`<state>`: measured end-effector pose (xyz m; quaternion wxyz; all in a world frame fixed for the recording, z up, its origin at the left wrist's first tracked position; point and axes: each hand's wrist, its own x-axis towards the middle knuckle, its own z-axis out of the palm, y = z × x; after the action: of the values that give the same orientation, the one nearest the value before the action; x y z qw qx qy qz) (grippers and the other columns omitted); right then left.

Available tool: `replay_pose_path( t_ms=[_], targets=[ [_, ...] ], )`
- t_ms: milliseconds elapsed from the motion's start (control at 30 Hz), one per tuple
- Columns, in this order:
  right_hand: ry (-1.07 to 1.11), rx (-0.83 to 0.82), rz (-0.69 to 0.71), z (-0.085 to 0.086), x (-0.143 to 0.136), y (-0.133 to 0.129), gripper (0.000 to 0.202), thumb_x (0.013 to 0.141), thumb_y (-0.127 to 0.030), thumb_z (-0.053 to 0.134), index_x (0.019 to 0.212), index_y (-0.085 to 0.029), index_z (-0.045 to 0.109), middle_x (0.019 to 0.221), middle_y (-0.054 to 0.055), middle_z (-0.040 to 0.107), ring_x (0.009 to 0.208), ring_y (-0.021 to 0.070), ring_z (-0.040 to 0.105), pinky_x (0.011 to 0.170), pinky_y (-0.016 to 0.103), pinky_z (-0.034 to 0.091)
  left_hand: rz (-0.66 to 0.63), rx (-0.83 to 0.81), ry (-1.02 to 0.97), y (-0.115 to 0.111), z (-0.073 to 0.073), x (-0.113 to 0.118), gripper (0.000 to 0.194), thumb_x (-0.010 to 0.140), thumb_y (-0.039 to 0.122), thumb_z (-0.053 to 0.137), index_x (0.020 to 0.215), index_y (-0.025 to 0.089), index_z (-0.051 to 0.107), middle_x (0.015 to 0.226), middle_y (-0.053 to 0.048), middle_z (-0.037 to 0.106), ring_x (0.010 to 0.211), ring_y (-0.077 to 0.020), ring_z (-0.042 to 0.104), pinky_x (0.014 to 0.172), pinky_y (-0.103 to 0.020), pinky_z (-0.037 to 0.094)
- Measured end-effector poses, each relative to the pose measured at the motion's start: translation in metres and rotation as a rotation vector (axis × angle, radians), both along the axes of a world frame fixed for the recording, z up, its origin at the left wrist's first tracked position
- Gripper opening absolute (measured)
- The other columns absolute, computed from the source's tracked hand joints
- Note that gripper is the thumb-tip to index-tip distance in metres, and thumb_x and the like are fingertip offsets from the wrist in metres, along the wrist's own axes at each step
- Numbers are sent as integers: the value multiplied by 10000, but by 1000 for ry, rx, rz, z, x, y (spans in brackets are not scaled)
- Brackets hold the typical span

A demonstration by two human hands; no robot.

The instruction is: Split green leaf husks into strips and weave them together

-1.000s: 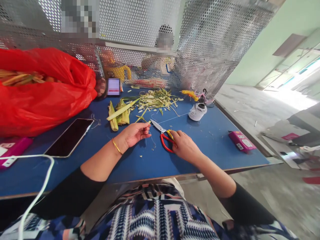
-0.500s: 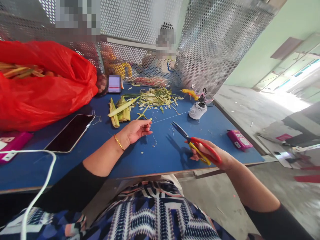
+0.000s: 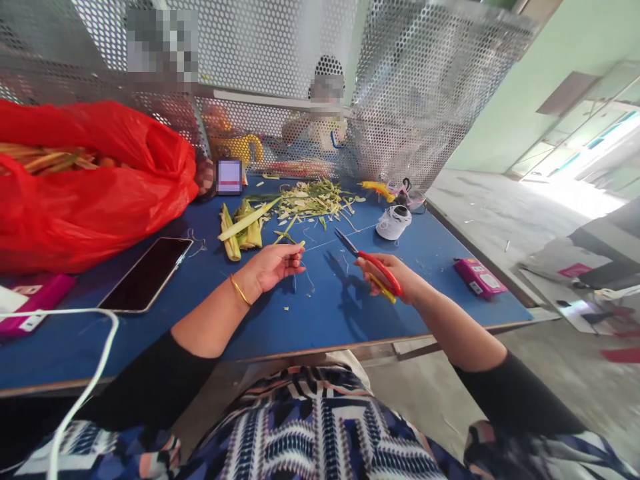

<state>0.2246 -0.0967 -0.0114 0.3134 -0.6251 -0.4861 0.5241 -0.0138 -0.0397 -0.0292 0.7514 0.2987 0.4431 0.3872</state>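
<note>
My left hand (image 3: 273,268) is closed in a pinch on the end of a white thread (image 3: 324,244), along with a tiny yellow-green bit at the fingertips. The thread runs taut across the blue table to a white spool (image 3: 393,224) at the right. Scissors (image 3: 374,260) with red and yellow handles are gripped in my right hand (image 3: 400,279). Their blades point up and left, close to the thread; whether they touch it I cannot tell. Behind my left hand lie pale green husk pieces (image 3: 250,233) and a heap of shredded strips (image 3: 313,201).
A red plastic bag (image 3: 105,213) of husks bulges at the left, beside a phone (image 3: 147,273) and a white cable (image 3: 103,347). A purple pack (image 3: 479,277) sits near the right edge. A yellow tool (image 3: 377,190) lies by the perforated metal screen (image 3: 270,53), with people behind it.
My right hand has moved left and up with the scissors, bringing the blades to the thread and narrowing the handles. My left hand keeps its pinch almost unmoved.
</note>
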Motion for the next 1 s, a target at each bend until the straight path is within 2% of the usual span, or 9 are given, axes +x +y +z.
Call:
replay_pose_path(
  t_ms=[100,200,300,433,533,700,767,900,1000],
  targets=[
    [-232,103,43,0,2,3,494,641,-617,735,827,-165,660,559,-41,507,426,91,451,426,250,419,3,-2,-7,-1,2,0,230,877,84,572,655,80,632,535,2,540,438,-62,500,515,-215,554],
    [-649,245,97,-1,11,-2,452,735,-593,644,946,-198,706,580,-18,553,524,139,503,497,262,381,13,3,-31,-1,6,-3,229,886,95,564,667,84,632,538,10,534,447,-54,494,519,-207,554],
    [-1078,283,157,-4,21,-7,387,801,-493,596,1077,-244,704,719,30,666,652,199,591,556,282,376,15,44,-64,0,13,-9,225,890,104,562,678,84,635,552,11,531,461,-53,495,520,-202,549],
    [-1317,356,205,-2,27,-6,334,837,-333,570,1134,-239,693,965,106,711,826,261,653,631,316,436,7,152,-62,1,24,-21,197,871,97,576,688,82,648,584,-2,550,476,-61,506,530,-216,550],
    [-1189,527,161,7,19,1,288,829,-287,595,1065,-184,723,1095,145,691,941,282,646,750,362,481,0,268,-13,2,33,-28,158,831,120,634,678,90,653,584,-6,557,488,-65,513,541,-215,547],
    [-415,686,171,19,-22,33,305,852,-386,594,1055,-201,728,1032,67,739,917,214,663,837,348,508,-76,454,164,5,50,-24,148,713,202,762,663,101,666,581,-5,578,500,-81,538,542,-224,550],
    [-270,729,188,15,-41,53,274,848,-353,602,1028,-196,735,1013,58,747,917,201,665,844,340,505,-90,484,196,9,54,-21,167,682,224,784,658,107,667,588,2,582,496,-79,538,538,-226,551],
    [-421,701,155,-1,-75,93,205,776,-179,675,968,-164,746,935,77,744,797,182,651,777,322,492,-41,485,158,19,52,-26,182,676,235,788,648,107,661,587,11,570,497,-69,524,517,-212,542],
    [-512,715,97,-10,-93,111,203,756,-123,679,942,-169,744,973,89,732,799,187,636,766,325,476,19,384,115,27,47,-37,144,703,178,752,640,104,645,579,14,559,484,-60,510,511,-207,538]
  ],
)
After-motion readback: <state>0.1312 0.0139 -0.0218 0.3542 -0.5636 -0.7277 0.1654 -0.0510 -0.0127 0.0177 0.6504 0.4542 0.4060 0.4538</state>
